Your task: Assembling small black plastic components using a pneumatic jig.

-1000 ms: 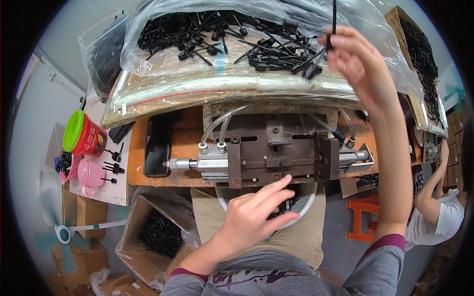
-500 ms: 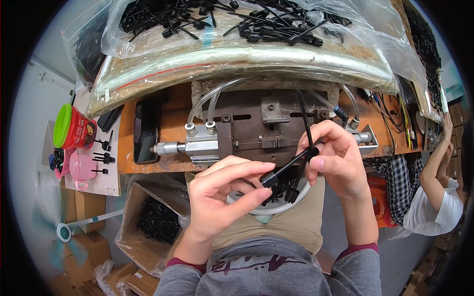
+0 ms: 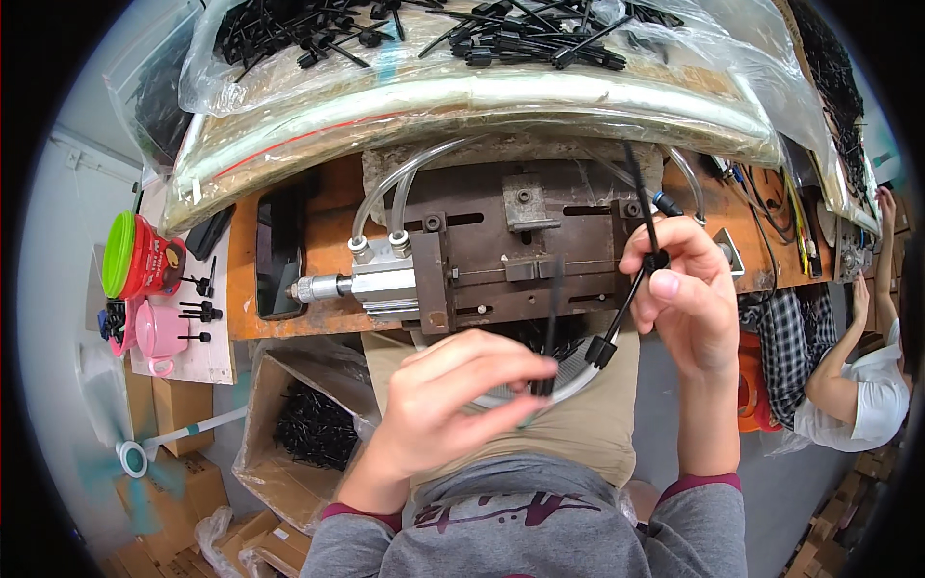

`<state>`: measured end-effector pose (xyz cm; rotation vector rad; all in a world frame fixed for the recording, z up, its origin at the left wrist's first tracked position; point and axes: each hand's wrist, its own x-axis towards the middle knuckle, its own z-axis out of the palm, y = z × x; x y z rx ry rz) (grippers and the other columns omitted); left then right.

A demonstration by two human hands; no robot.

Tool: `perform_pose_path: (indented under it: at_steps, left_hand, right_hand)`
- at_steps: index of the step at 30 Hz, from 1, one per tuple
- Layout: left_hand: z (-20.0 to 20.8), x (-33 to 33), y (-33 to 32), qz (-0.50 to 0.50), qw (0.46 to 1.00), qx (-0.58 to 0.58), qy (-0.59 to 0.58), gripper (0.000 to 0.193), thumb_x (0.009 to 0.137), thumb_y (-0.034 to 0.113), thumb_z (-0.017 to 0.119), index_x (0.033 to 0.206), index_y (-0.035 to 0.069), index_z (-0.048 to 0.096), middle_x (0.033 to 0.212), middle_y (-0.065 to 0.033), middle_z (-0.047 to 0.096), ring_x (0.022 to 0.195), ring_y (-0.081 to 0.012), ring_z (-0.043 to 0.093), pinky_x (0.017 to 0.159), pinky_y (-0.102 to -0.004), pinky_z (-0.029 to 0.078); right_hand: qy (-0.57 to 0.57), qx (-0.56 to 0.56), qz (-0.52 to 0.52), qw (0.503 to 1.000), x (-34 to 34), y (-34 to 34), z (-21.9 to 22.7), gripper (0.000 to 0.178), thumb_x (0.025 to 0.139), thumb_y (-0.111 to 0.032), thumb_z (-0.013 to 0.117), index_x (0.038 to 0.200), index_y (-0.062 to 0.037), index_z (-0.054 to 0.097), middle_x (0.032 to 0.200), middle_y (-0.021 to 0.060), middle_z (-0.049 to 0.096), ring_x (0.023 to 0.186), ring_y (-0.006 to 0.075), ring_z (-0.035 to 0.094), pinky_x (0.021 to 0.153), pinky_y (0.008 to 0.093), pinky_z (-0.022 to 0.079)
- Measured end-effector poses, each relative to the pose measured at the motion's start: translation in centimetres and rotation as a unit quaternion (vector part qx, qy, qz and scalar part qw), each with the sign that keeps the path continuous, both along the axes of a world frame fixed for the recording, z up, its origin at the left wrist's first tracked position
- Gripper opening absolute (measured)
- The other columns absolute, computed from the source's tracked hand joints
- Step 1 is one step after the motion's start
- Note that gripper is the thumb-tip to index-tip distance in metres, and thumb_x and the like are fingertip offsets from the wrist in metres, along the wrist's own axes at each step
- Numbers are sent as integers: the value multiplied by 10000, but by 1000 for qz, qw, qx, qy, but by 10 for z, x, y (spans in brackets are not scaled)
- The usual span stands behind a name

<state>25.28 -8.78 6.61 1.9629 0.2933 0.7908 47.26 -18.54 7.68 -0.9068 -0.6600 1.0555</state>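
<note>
My left hand pinches the knobbed end of a thin black rod, which stands nearly upright and is blurred by motion. Between thumb and fingers of my right hand are black rods with ribbed knobs; one slants down to the left, another length points up past the fingers. Whether these are one or two pieces I cannot tell for sure. Below the hands, a white basket rests on my lap with more black pieces in it, partly hidden by my left hand.
A metal clamping fixture with an air cylinder and clear hoses is on the wooden bench. Behind it, a plastic-covered tray bears many black rods. A carton of black pieces stands lower left; a co-worker sits at right.
My hands have moved apart: the left has lowered with its rod now upright, the right has shifted right with its black rods. The left rod no longer crosses those in the right hand.
</note>
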Motion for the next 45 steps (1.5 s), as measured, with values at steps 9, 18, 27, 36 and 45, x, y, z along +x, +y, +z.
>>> perform_pose_path:
  at_steps: [9,18,27,36,45]
  left_hand:
    - [-37,22,-9,112,941,300,108,280,661,46,769,929,17,693,1214,-139,655,797,-229,673,717,-330,548]
    - [-27,29,-8,108,925,321,170,280,666,75,774,930,26,694,1212,-127,662,671,-178,659,631,-282,527]
    - [-17,27,-8,87,968,199,130,369,644,48,799,1001,30,709,1200,-137,669,743,-187,692,663,-268,557]
    - [0,8,-16,1,1000,16,-2,330,666,38,840,978,13,737,948,-134,718,816,-212,706,674,-295,576]
    - [-36,23,-14,124,954,261,86,314,646,17,798,942,-24,702,1195,-168,659,719,-194,667,621,-277,529]
  right_hand:
    - [-52,-24,-58,997,-7,-11,2,302,814,14,678,1107,50,612,996,181,673,676,141,645,599,257,557]
    - [-77,-15,-95,992,-17,-20,2,312,787,47,688,1088,81,610,989,199,664,676,167,657,593,272,561]
    - [-61,-12,-112,992,-23,-31,-2,307,798,56,678,1094,84,603,1016,209,651,690,196,664,606,297,568]
    - [-71,-14,-92,993,-36,-22,-8,300,822,106,646,1116,56,612,1128,218,623,833,215,686,600,268,587]
    - [-228,-41,-242,942,-43,-28,-7,315,885,25,612,1195,77,589,971,147,635,607,114,618,508,184,452]
